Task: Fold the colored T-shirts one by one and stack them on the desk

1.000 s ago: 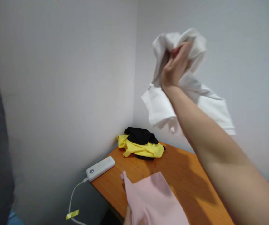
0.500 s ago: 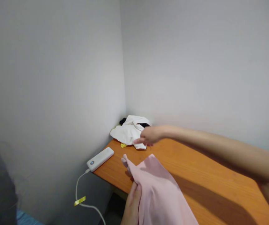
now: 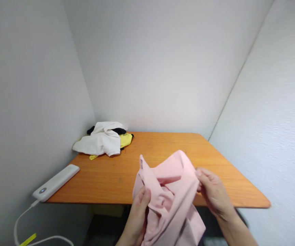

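Note:
A crumpled pink garment [image 3: 173, 201] hangs between my two hands at the near edge of the table; its exact kind does not show. My left hand [image 3: 138, 212] grips its left side, thumb on top of the cloth. On the right, my right hand [image 3: 211, 188] pinches an edge of the same garment between thumb and fingers. The cloth is bunched, with a fold opening between the hands. Part of it hangs below the table's level.
The wooden table [image 3: 150, 143] stands against the walls. In its far left corner lies a heap of clothes: a white garment [image 3: 98, 140] over yellow [image 3: 126, 139] and black ones. At the left edge rests a white power bank [image 3: 57, 182] with a white cable [image 3: 16, 225].
My right hand has come back from the white garment and now holds the pink garment. The view has swung right. More of the yellow cloth shows.

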Available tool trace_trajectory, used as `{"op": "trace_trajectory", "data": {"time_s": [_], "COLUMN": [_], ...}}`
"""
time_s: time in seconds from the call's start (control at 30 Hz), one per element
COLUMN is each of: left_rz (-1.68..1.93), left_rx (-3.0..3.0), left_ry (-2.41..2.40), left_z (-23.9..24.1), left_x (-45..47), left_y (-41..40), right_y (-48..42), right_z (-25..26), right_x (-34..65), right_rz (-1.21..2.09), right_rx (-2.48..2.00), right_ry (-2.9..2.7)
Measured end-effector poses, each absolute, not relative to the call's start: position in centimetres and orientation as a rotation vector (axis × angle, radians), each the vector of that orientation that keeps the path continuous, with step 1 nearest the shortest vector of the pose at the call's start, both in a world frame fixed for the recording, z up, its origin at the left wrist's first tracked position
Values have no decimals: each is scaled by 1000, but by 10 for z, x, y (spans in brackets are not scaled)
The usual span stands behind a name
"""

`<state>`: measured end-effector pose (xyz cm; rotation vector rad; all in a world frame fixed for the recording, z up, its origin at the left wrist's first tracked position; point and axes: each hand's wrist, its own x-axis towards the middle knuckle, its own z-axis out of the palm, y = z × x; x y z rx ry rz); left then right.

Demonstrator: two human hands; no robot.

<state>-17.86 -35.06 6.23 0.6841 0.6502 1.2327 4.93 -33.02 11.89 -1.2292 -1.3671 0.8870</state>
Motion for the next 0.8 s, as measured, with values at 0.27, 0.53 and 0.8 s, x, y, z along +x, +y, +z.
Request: {"op": "trace_trajectory", "data": {"time_s": [0.27,0.53,0.8], "left_rz": [1303,1226,1309], "left_rx": [1395,1191,936], "left_ry": [792,604,866], "left_z": [46,15,19], "left_x": [-156,-131,-143], "left_y": [-375,-407,-397], "right_y": [-401,-418,-445], "right_z": [93,54,8], "right_x": [77,3,-3], "right_rz": [592,647,652], "right_rx": [-1337,-1265,-1290], "right_ry": [-1386,-1595,-1464]}}
